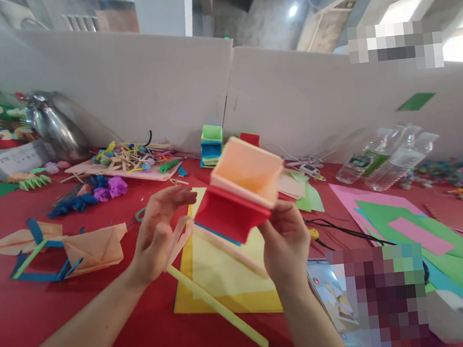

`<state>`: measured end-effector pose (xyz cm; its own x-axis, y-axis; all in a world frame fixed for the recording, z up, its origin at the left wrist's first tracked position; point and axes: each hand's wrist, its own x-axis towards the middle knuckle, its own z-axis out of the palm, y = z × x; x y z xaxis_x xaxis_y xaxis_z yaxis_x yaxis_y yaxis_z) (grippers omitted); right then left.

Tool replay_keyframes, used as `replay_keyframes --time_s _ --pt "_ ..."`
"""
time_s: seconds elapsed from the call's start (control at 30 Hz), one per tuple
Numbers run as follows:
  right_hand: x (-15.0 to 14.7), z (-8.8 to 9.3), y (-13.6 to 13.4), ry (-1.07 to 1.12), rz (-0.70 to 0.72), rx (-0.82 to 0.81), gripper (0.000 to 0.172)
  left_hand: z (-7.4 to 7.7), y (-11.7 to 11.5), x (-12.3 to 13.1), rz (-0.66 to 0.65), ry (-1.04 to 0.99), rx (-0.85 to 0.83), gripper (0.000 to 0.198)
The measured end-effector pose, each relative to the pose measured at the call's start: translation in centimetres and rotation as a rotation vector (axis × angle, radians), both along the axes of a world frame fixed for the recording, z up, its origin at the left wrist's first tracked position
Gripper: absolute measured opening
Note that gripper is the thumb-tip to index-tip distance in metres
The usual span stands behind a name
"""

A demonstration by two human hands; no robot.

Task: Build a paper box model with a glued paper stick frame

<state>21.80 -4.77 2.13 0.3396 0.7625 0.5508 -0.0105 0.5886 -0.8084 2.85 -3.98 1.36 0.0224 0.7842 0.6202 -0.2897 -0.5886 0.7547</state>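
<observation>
My right hand (288, 244) is closed on the near right edge of a folded-paper piece, a peach open box (246, 172) joined to a red one (231, 217), tilted in the air and slightly blurred. My left hand (155, 232) is to its left, fingers stretched and apart, not touching it. A pale pink paper strip (180, 243) runs beside the left palm; whether the hand touches it I cannot tell. Beneath the hands lie yellow paper sheets (224, 267) and a pale yellow-green strip (219, 305).
A peach and blue folded-paper model (95, 249) lies at left. A stacked green and blue paper piece (211, 142) stands at the back, near a metal jug (57, 127). To the right are plastic bottles (402, 160), coloured paper (441, 268) and a phone (329, 295).
</observation>
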Motion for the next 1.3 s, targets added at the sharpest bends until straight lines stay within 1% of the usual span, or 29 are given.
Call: replay_keyframes --time_s 0.03,0.1,0.17,0.27,0.37,0.43,0.5,0.6,0.63,0.7,0.77,0.8,0.83,0.93,1.0,1.07,1.1,1.17,1.3 --pt "0.4 -0.1 0.3 0.063 0.026 -0.028 0.018 0.2 0.0 -0.3 0.016 0.033 0.006 0.049" --pt "1.1 -0.3 0.8 0.149 0.079 -0.073 0.018 0.7 0.0 -0.8 0.044 0.157 0.027 0.044" --pt "1.7 -0.6 1.1 0.174 0.133 -0.133 0.017 0.9 0.0 -1.2 0.052 0.299 0.049 0.045" --pt "2.0 -0.9 1.3 0.198 0.212 -0.232 0.014 0.7 0.0 -1.4 0.086 0.418 0.056 0.039" --pt "1.7 -0.9 1.1 0.251 0.299 -0.318 0.012 0.2 0.2 -1.3 0.178 0.435 0.032 0.029" --pt "1.4 -0.8 1.0 0.259 0.356 -0.362 0.015 -0.1 0.4 -1.1 0.214 0.388 -0.028 0.031" --pt "1.1 -0.6 0.9 0.248 0.39 -0.391 0.022 -0.2 0.4 -1.0 0.221 0.343 -0.089 0.035" --pt "1.1 -0.5 0.8 0.232 0.395 -0.424 0.029 -0.1 0.5 -1.0 0.232 0.392 -0.082 0.034" --pt "1.2 -0.4 0.8 0.225 0.389 -0.435 0.029 0.0 0.6 -1.1 0.263 0.431 -0.056 0.031" --pt "1.5 -0.4 0.8 0.216 0.359 -0.45 0.029 0.2 0.8 -1.4 0.373 0.528 -0.009 0.028" --pt "2.1 -0.3 0.8 0.223 0.291 -0.434 0.027 0.3 1.2 -2.0 0.449 0.627 -0.031 0.032" --pt "2.4 -0.3 0.9 0.23 0.249 -0.416 0.025 0.2 1.4 -2.4 0.441 0.673 -0.075 0.036" --pt "2.7 -0.3 0.9 0.233 0.211 -0.396 0.023 0.2 1.7 -2.7 0.397 0.712 -0.133 0.04" --pt "3.4 -0.4 0.9 0.213 0.175 -0.37 0.018 -0.2 2.5 -3.6 0.192 0.721 -0.288 0.046" --pt "3.7 -0.4 0.9 0.208 0.185 -0.374 0.018 -0.3 2.8 -3.9 0.073 0.654 -0.328 0.041" --pt "3.7 -0.4 0.9 0.225 0.186 -0.378 0.02 -0.4 3.1 -4.0 0.0 0.597 -0.355 0.032" --pt "3.7 -0.4 0.9 0.235 0.185 -0.383 0.022 -0.4 3.2 -3.9 -0.018 0.583 -0.371 0.028" --pt "3.5 -0.2 0.9 0.239 0.201 -0.412 0.024 -0.4 3.2 -3.7 -0.008 0.543 -0.417 0.022" --pt "3.1 0.2 0.7 0.217 0.262 -0.461 0.026 -0.8 3.2 -2.7 0.083 0.326 -0.488 0.023"
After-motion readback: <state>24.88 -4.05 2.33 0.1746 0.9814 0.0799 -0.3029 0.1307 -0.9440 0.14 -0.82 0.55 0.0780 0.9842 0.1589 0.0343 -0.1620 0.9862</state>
